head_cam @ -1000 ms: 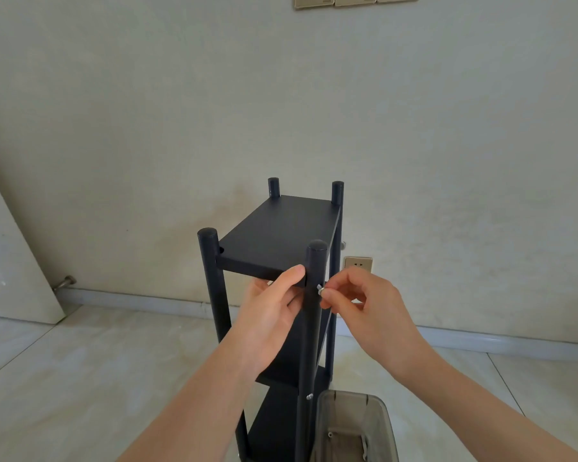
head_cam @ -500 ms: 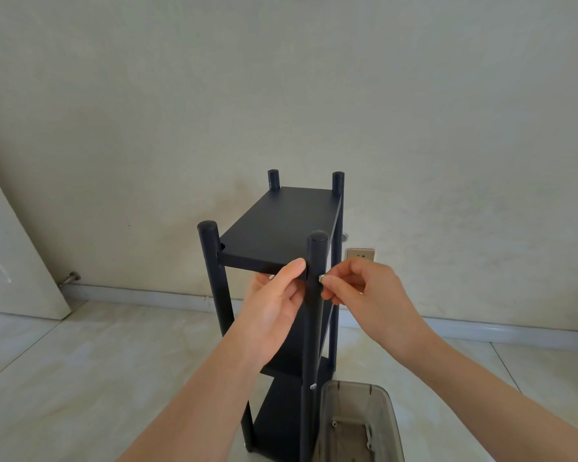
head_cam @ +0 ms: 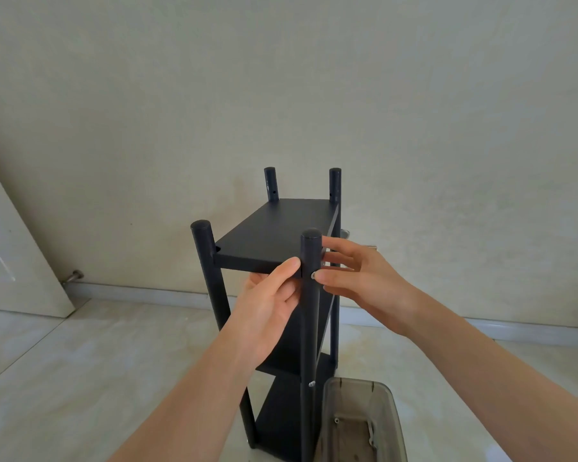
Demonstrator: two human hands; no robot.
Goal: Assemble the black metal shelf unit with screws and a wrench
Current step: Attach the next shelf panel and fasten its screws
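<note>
Steel is my guess for the tall black metal shelf unit (head_cam: pixel 274 235) standing on the pale tiled floor (head_cam: pixel 64 361): stiff, light enough to tip, its painted round posts smooth and likely slippery. The left hand (head_cam: pixel 267 305) grasps the front edge of the top shelf panel, thumb on its face, other fingers curled beneath, which looks the firmest hold. Just right of that grip rises the near right post (head_cam: pixel 310 311), with a small silver screw (head_cam: pixel 313 275) seated in it. Right again, the right hand (head_cam: pixel 357 278) has relaxed, straight fingers touching the post beside the screw, holding nothing. Below sits a smoky translucent plastic bin (head_cam: pixel 361 425).
</note>
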